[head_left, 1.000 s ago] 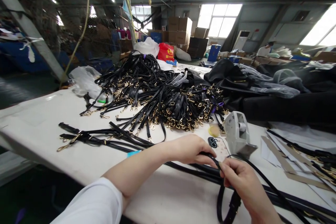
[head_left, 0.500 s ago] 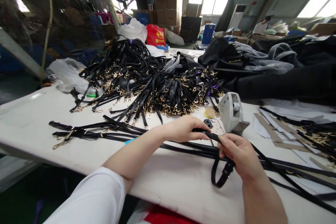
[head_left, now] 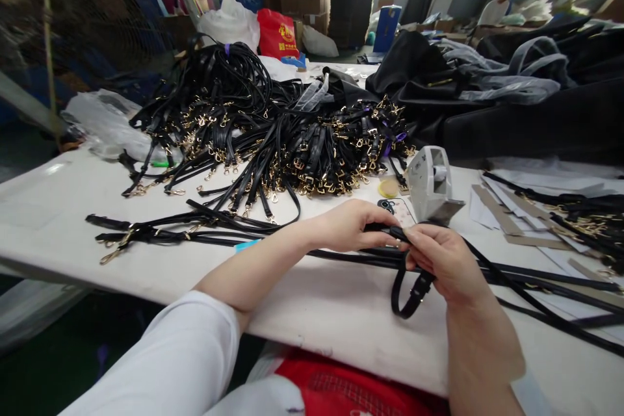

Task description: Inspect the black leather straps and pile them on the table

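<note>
Between both hands, over the front of the table, is a black strap whose buckled loop hangs below my right hand. That hand pinches the strap between thumb and fingers. My left hand is closed on the same strap just to the left, its fingertips almost touching the right thumb. More long black straps run across the table beneath the hands, with gold snap hooks at their left ends. Behind my left hand lies a phone in a patterned case, partly covered.
A large pile of black straps with gold hardware covers the table's middle. A white tape dispenser stands behind my right hand, near a yellow tape roll. Black material and paper strips lie right. A person is far back.
My view has tilted down, so the scene sits higher and more red cloth shows below. The hands have come closer together on the strap, both still gripping it.
</note>
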A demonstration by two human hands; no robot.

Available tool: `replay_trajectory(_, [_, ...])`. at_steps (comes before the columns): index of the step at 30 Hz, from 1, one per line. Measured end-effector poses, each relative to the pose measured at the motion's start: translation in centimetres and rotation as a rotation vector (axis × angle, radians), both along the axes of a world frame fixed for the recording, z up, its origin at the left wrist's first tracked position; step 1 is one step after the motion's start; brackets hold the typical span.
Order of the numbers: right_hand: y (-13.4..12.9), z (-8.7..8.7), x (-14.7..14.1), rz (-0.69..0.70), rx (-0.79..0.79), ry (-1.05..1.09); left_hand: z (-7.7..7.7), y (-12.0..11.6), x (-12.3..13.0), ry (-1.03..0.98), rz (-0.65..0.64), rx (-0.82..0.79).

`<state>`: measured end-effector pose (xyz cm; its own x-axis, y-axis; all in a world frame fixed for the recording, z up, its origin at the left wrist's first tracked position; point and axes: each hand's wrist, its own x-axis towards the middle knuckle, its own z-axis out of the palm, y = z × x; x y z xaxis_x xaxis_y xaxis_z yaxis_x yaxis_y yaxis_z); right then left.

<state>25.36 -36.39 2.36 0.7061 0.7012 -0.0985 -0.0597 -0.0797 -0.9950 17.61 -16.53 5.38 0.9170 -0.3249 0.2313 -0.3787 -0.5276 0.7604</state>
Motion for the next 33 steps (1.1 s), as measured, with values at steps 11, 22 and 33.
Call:
replay_trajectory(11, [-0.3,0.0,0.3,-0.041,-0.038,-0.06,0.8,0.8,-0.3,-0.187,0.101,0.131])
replay_trajectory(22, [-0.2,-0.2,0.0,0.032,-0.047,-0.15,0.2,0.1,-0.2,-0.054,0.037,-0.044])
replay_trajectory(33, [0.3,-0.4,-0.8,-0.003,0.035,0.0,-0.4,-0.7,-0.1,-0.064,0.117,-0.091])
